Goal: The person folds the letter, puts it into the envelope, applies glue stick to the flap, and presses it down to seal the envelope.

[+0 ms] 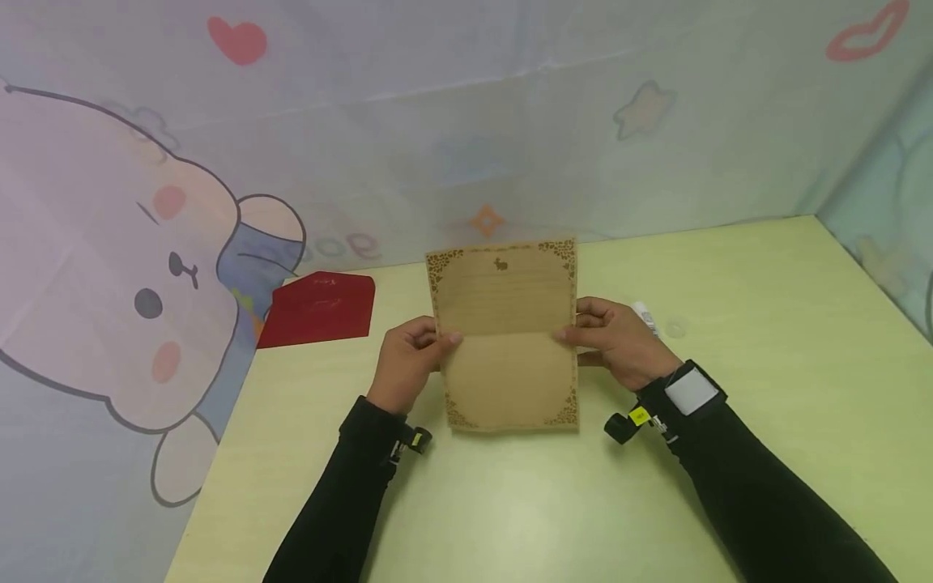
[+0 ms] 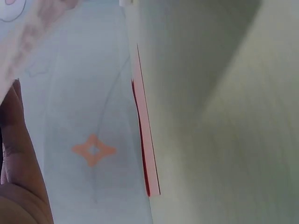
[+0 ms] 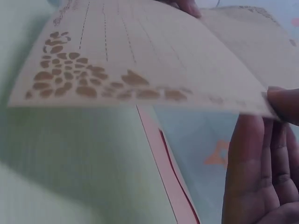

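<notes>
A tan sheet of letter paper [image 1: 503, 364] stands held up over the table, with a crease across its middle. Brown patterns decorate its corners, and ruled lines with a small animal print mark its upper half. My left hand [image 1: 404, 364] pinches the left edge near the crease, thumb on the near face. At the opposite edge, my right hand [image 1: 619, 344] grips the paper the same way, its other fingers behind. The right wrist view shows the patterned corner of the paper [image 3: 70, 74] and the right thumb [image 3: 285, 105] on its edge.
A red envelope [image 1: 321, 309] lies at the table's back left. Just beyond the right hand are a small white tube [image 1: 645, 318] and a clear round piece [image 1: 675, 327]. A cartoon-printed cloth [image 1: 437, 121] hangs behind the pale yellow table [image 1: 510, 518].
</notes>
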Available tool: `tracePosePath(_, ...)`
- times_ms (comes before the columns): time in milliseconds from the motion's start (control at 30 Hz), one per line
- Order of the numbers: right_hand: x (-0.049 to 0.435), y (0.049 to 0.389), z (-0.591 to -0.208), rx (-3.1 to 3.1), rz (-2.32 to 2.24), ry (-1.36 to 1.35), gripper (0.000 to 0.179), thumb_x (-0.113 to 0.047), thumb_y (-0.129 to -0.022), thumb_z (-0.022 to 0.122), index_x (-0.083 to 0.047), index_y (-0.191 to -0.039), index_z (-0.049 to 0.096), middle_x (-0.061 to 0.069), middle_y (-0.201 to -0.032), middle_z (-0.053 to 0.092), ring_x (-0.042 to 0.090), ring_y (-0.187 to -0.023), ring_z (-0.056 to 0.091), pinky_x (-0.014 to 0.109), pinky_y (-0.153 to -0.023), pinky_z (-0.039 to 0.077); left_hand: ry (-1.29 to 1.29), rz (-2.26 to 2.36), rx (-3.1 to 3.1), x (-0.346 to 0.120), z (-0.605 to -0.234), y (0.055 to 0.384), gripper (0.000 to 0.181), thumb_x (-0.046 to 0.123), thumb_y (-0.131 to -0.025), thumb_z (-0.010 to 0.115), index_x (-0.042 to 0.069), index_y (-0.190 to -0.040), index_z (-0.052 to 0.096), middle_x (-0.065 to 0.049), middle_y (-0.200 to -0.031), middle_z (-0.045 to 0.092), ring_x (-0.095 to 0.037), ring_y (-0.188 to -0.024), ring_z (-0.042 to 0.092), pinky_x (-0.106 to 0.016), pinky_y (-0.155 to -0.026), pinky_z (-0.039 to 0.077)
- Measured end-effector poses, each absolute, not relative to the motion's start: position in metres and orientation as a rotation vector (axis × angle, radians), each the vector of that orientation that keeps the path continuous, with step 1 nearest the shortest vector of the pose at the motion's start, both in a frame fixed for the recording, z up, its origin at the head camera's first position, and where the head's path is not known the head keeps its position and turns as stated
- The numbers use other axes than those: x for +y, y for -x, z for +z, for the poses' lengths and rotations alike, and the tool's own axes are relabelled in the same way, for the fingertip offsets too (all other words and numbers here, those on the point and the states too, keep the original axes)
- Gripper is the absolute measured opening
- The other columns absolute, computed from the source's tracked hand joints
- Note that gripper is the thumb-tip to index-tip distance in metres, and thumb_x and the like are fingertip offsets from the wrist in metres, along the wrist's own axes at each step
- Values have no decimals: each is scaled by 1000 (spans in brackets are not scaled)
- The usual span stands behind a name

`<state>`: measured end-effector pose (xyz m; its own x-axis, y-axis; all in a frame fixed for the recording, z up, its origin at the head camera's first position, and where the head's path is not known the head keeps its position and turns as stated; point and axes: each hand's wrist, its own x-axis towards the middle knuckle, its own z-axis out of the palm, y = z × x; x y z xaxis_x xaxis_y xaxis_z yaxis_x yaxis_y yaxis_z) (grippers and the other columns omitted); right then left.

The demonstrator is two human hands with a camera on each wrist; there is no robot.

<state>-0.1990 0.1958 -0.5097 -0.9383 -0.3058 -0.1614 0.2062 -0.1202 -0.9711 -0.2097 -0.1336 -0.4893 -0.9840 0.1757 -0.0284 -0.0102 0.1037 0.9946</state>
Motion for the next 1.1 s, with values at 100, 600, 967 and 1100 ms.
tracePosePath(100,200,201,-508,1878,-2123,128,19,-7,-111,72,-25,-107,76,-12,-99,71,6,-101,72,30,-87,68,-165,1989,2226,-140,-490,214,16,5,-108,76,-5,-119,78,13,-86,83,-5,-80,79,-25,-74,67)
tracePosePath(600,209,200,-498,2033,-2101,231,31,-17,-118,56,-29,-115,85,-14,-105,63,7,-97,55,28,-81,53,-280,1961,2129,-148,-486,217,34,4,-110,54,-13,-130,76,7,-106,79,-9,-94,76,-26,-87,68)
tracePosePath(967,201,199,-490,2271,-2002,258,39,-10,-107,79,10,-140,72,-17,-99,81,2,-94,75,25,-87,65,-278,1739,2547,-132,-478,210,18,5,-102,84,2,-119,85,-13,-101,83,-4,-79,73,-27,-76,69)
tracePosePath(1100,203,201,-489,2327,-1925,252,32,-15,-108,79,8,-130,76,-12,-101,83,5,-96,77,28,-87,67,-264,1762,2565,-128,-479,208,11,4,-102,84,2,-112,85,-17,-104,82,-7,-83,72,-28,-72,70)
